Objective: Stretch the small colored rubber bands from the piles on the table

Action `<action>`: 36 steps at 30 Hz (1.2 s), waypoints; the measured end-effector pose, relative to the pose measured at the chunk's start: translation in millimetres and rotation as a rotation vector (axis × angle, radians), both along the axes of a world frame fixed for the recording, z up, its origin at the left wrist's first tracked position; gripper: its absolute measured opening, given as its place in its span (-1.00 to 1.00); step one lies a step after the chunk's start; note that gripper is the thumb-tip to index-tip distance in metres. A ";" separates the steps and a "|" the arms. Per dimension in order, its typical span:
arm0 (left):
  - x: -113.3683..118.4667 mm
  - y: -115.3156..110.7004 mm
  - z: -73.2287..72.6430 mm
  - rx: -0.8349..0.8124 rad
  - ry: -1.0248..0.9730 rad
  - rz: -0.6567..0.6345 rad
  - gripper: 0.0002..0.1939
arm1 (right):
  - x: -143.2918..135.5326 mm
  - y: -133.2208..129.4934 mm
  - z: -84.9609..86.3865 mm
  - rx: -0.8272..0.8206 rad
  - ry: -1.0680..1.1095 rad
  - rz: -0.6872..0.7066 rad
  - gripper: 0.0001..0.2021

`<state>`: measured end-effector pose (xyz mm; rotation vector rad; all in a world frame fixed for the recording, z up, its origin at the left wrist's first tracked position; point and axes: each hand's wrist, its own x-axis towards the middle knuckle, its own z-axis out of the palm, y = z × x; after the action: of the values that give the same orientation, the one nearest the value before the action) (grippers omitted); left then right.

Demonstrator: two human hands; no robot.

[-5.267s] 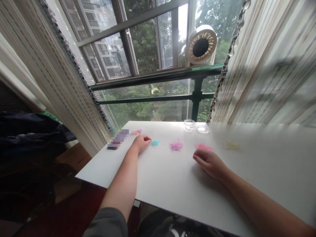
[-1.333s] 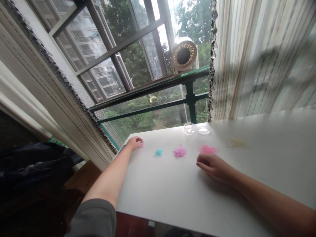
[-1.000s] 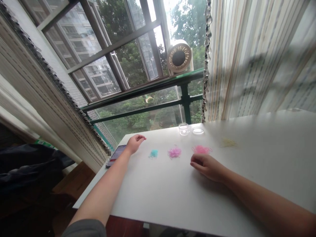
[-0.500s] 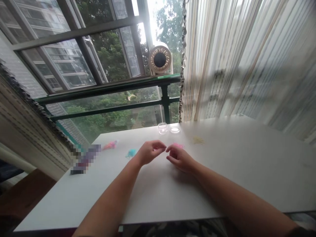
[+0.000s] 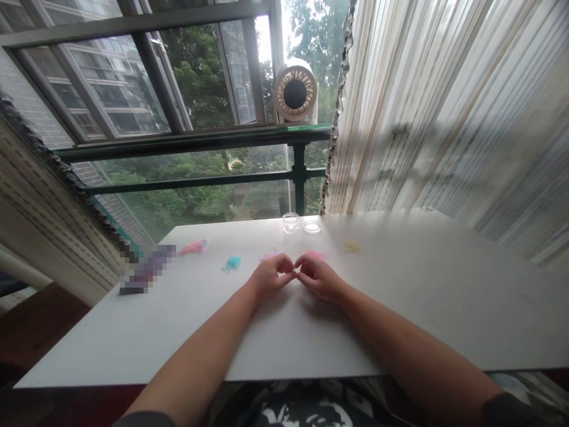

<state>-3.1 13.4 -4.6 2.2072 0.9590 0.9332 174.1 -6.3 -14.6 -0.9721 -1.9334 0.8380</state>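
My left hand [image 5: 268, 279] and my right hand [image 5: 322, 279] meet over the middle of the white table [image 5: 306, 350]. Thumbs and fingers are pinched, with the tips touching or nearly so. Whatever they pinch is too small to make out. Just behind the right hand lies a heap of bright pink small pieces [image 5: 315, 255]. Beyond the left hand is a paler pink-purple heap [image 5: 269, 254], partly covered by the fingers. A blue heap [image 5: 232, 263] sits left of the left hand, and a yellow one [image 5: 351, 246] lies to the right, farther back.
At the table's back edge stand a clear round container [image 5: 291, 224] and a clear round lid-like disc [image 5: 312, 228]. A pink-orange bundle [image 5: 194, 247] lies at the back left, near a pixelated dark item [image 5: 149, 270]. A small fan [image 5: 295, 93] is at the window.
My hands have come together, so the gap between their fingertips has closed. The view has tipped slightly downward, and the pale pink-purple heap shows more behind my left hand.
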 end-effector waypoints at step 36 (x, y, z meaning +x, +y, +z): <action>-1.6 -2.3 -4.5 -0.119 0.100 -0.022 -0.79 | 1.6 1.4 -2.7 0.016 -0.083 -0.054 -0.99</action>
<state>-4.7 11.2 -9.0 2.1764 1.0067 0.7416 175.7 -4.9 -17.3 -1.0593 -1.9717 0.7611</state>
